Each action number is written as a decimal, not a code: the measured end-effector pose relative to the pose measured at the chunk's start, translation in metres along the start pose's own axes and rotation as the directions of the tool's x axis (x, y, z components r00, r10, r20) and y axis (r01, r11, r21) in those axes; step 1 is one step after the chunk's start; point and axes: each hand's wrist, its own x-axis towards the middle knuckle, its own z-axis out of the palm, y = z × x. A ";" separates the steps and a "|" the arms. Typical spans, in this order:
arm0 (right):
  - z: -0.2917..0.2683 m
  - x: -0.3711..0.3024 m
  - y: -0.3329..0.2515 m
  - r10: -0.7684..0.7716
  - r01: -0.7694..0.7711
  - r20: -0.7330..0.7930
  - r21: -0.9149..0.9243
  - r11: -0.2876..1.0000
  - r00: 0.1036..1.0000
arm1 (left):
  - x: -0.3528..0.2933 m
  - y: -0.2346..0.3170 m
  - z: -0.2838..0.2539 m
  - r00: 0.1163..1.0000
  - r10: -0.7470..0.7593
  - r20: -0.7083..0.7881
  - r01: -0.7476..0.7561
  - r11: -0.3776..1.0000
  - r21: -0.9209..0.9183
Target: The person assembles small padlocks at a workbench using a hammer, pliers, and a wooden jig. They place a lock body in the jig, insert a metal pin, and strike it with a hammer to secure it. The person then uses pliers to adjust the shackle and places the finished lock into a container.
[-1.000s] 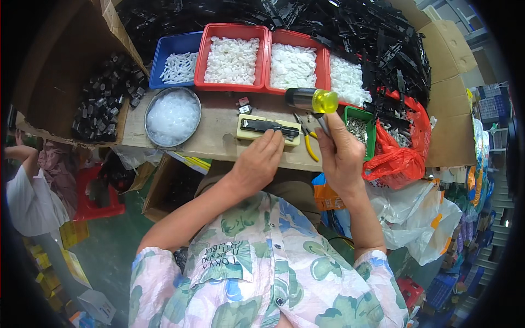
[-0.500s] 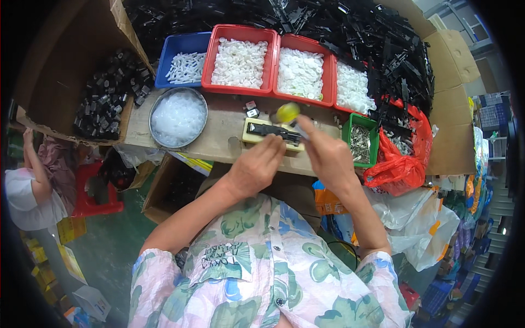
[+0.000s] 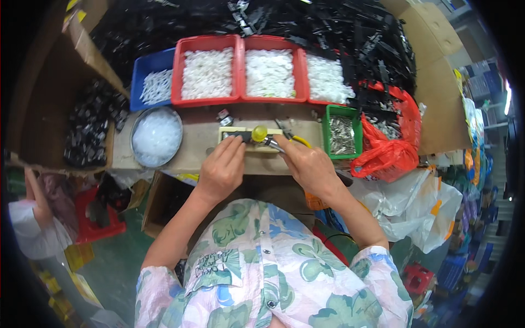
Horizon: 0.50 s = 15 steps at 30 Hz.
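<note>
My right hand is closed round a small hammer with a round yellow head and a metal-looking shaft. Its head is over a narrow black plastic part, which lies in a cream block on the bench. At the left end of that part, the fingers of my left hand are pressed together and hold it; they hide some of it. Just right of the block lies a tool with a yellow handle, perhaps pliers. A small black-and-white piece sits behind the block.
Blue and red trays of white plastic pieces line the back, before a heap of black parts. A round metal bowl stands left; a green tray of metal pins and a red bag stand right.
The hammer's yellow head has come down and left over the black part. The view has shifted, so the trays and bench appear further left; the yellow-handled tool now shows.
</note>
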 end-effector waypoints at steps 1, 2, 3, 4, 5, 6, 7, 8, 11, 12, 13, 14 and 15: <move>-0.006 -0.001 0.005 -0.020 0.028 -0.115 0.067 0.997 0.993 | 0.003 -0.001 0.002 1.000 -0.001 -0.005 0.001 1.000 0.005; -0.012 -0.001 0.013 -0.034 0.065 -0.230 0.129 0.990 0.973 | 0.007 0.000 0.004 1.000 -0.003 -0.011 0.003 1.000 0.011; -0.017 -0.001 0.021 -0.045 0.117 -0.344 0.190 0.975 0.938 | 0.009 0.000 0.005 1.000 -0.007 -0.014 0.007 1.000 0.026; -0.027 0.000 0.032 0.052 0.021 -0.373 0.191 0.981 0.926 | 0.012 0.001 0.007 1.000 -0.026 -0.004 0.026 1.000 0.006; -0.043 0.001 0.047 0.110 -0.051 -0.398 0.156 0.986 0.911 | 0.018 0.003 0.009 0.999 -0.031 0.016 0.031 1.000 -0.002; -0.058 0.000 0.066 0.173 -0.131 -0.429 0.125 0.983 0.887 | 0.027 0.006 0.010 0.999 -0.028 0.040 0.029 1.000 -0.012; -0.071 0.000 0.087 0.225 -0.225 -0.437 0.052 0.973 0.871 | 0.034 0.007 0.011 0.998 -0.028 0.064 0.029 0.999 -0.021; -0.080 -0.001 0.108 0.237 -0.285 -0.476 -0.030 0.958 0.847 | 0.036 0.005 0.014 0.995 -0.024 0.098 0.027 0.999 -0.034; -0.089 -0.010 0.171 0.235 -0.319 -0.555 -0.058 0.946 0.798 | 0.039 0.001 0.021 0.986 -0.009 0.168 0.022 0.997 -0.078; -0.089 -0.010 0.183 0.213 -0.308 -0.565 -0.078 0.948 0.797 | 0.038 -0.001 0.021 0.984 -0.002 0.176 0.017 0.996 -0.087; -0.087 -0.011 0.192 0.192 -0.300 -0.575 -0.098 0.949 0.795 | 0.038 -0.002 0.020 0.983 0.008 0.184 0.011 0.995 -0.098; -0.084 -0.015 0.198 0.180 -0.327 -0.603 -0.142 0.934 0.777 | 0.040 -0.001 0.020 0.984 -0.006 0.179 0.027 0.993 -0.117; -0.085 -0.012 0.189 0.165 -0.349 -0.627 -0.182 0.919 0.761 | 0.042 0.001 0.016 0.984 -0.025 0.175 0.048 0.990 -0.130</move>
